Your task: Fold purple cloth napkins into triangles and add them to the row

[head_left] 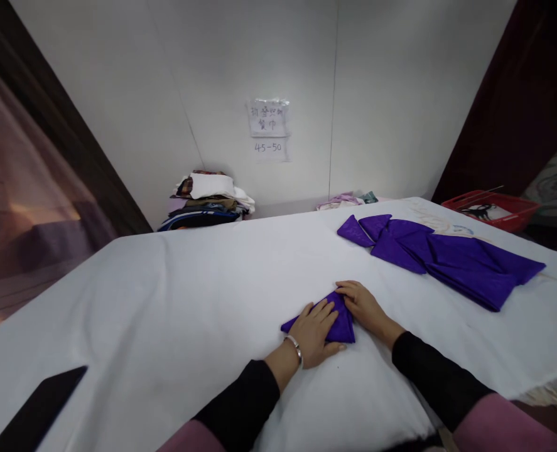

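A purple cloth napkin (343, 326), folded into a compact triangle, lies on the white-covered table in front of me. My left hand (313, 333), with a silver bangle at the wrist, rests flat on top of it with fingers spread, covering much of its middle. At its upper right corner, my right hand (360, 304) has its fingers bent around the edge and pinches the cloth there. Part of that grip is hidden by the fingers. Further right lie several more folded purple napkins (466, 260), overlapping in a row.
The white tablecloth (203, 326) has soft creases. A clothes pile (207, 201) sits beyond the far edge, near pink fabric (339, 201). A red basket (508, 220) stands at the far right. A dark flat object (37, 408) lies front left. A handwritten sign (269, 129) hangs on the wall.
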`<control>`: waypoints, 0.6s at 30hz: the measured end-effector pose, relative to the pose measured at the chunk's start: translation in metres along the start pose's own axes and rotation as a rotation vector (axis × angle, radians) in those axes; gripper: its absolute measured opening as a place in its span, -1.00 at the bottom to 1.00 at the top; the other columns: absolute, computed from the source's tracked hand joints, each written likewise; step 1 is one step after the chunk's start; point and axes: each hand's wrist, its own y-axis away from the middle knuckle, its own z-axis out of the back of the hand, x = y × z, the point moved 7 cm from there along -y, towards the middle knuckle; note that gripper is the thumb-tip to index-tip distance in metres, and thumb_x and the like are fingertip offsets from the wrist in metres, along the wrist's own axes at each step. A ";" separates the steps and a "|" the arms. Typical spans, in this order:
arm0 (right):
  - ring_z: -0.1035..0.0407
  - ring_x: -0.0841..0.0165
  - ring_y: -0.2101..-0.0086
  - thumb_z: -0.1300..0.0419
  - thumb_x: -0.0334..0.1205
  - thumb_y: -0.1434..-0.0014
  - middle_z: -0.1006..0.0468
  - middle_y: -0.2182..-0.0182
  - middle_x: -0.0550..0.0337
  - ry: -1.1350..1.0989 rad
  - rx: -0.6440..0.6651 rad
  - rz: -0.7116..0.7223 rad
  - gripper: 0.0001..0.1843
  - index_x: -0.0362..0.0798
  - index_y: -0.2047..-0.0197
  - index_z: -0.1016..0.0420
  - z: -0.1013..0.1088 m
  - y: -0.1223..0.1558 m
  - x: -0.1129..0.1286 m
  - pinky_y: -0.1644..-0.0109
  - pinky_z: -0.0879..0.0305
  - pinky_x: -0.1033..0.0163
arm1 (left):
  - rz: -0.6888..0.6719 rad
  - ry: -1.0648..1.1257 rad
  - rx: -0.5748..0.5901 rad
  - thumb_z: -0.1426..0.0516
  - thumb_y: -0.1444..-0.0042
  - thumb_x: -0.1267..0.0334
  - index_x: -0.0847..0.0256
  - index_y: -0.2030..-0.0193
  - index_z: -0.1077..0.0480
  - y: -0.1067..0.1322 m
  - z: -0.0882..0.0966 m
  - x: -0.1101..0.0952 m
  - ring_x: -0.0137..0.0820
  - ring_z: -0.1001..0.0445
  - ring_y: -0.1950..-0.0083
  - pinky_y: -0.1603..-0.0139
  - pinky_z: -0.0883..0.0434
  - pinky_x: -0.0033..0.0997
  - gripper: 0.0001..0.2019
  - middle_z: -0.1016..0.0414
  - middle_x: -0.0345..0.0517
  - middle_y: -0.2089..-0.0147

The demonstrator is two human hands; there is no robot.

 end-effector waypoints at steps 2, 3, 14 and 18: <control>-0.29 0.24 0.02 0.02 -0.45 -0.04 -0.49 0.05 0.07 0.013 0.009 0.000 -0.61 -0.03 0.15 -0.52 0.000 0.000 -0.001 -0.10 -0.20 0.01 | 0.002 -0.006 -0.009 0.03 -0.09 -0.17 0.20 -0.26 -0.05 0.000 0.000 -0.001 -0.16 0.08 -0.36 -0.28 0.04 0.06 -0.32 -0.02 0.07 -0.34; -0.30 0.24 0.02 0.01 -0.44 -0.04 -0.49 0.05 0.07 0.021 0.006 0.004 -0.62 -0.03 0.14 -0.52 0.001 0.001 -0.002 -0.09 -0.20 0.01 | 0.003 -0.008 -0.016 0.02 -0.09 -0.16 0.19 -0.26 -0.05 0.001 0.000 -0.001 -0.16 0.07 -0.35 -0.28 0.03 0.06 -0.33 -0.03 0.06 -0.34; -0.33 0.24 0.05 0.03 -0.36 -0.10 -0.50 0.07 0.07 0.019 -0.028 0.074 -0.63 -0.02 0.12 -0.51 0.002 0.005 -0.007 -0.08 -0.24 0.00 | 0.142 -0.004 -0.096 -0.02 -0.11 0.00 0.13 -0.22 -0.13 0.024 0.007 0.010 -0.13 0.01 -0.33 -0.25 -0.02 0.07 -0.45 -0.12 -0.07 -0.31; -0.33 0.27 0.03 0.06 -0.45 -0.01 -0.50 0.05 0.10 0.008 -0.021 0.120 -0.54 -0.01 0.08 -0.50 0.002 0.007 -0.011 -0.11 -0.22 0.02 | 0.160 -0.003 -0.135 -0.03 -0.06 0.26 0.13 -0.20 -0.15 0.028 0.010 0.014 -0.17 -0.07 -0.29 -0.24 -0.06 0.03 -0.49 -0.15 -0.11 -0.30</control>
